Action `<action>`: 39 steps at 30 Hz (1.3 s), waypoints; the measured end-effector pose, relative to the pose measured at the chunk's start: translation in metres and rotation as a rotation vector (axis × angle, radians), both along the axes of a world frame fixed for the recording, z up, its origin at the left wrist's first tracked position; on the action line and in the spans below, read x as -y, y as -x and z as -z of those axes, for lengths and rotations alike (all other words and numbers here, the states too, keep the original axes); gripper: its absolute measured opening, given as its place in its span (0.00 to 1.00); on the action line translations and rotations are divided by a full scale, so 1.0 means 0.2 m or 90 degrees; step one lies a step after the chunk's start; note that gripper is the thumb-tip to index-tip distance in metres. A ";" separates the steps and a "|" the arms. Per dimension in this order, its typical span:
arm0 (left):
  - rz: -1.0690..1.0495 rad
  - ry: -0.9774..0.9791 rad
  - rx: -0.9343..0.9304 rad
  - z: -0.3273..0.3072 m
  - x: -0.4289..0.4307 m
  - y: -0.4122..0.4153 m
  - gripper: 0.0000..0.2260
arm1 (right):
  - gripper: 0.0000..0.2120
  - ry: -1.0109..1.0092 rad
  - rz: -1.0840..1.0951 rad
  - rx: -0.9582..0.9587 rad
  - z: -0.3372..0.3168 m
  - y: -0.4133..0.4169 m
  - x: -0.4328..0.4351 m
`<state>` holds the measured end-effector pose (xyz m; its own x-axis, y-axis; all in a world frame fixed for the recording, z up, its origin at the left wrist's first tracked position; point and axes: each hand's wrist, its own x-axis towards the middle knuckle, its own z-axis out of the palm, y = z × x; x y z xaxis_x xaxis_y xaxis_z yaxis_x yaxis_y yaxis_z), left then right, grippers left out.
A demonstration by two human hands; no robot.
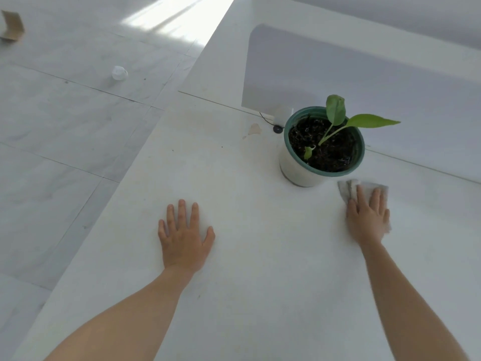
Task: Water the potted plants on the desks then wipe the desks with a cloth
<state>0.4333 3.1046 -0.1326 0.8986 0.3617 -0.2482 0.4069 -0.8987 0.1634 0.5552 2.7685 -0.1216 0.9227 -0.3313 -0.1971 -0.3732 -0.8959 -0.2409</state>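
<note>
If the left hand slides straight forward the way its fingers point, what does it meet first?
Bare desk for a long way. The left hand points past the left of the potted plant; probably the brownish stain comes first, though depth is unclear.

Both forearms are bare, with no sleeves showing. The left hand point(183, 237) and right hand point(368, 217) wear no gloves, rings, watch or wristband.

This looks like an office or a similar workroom. A long white desk point(234, 256) meets a low white divider panel point(364, 82), as at shared workstations. A thin black cable point(266, 119) runs along the panel's foot. The floor point(65, 126) is pale, glossy tile, and a small potted plant point(324, 142) decorates the desk.
</note>
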 end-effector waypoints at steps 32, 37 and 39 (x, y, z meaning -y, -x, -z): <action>0.039 -0.030 -0.008 -0.02 -0.01 -0.01 0.28 | 0.19 -0.112 -0.677 -0.057 -0.12 -0.03 -1.55; 0.033 -0.039 -0.013 0.00 -0.02 0.00 0.29 | 0.19 -0.150 -0.672 -0.058 -0.10 0.01 -1.53; 0.022 -0.024 -0.015 0.00 -0.01 0.00 0.29 | 0.20 -0.179 -0.656 -0.041 -0.13 0.03 -1.51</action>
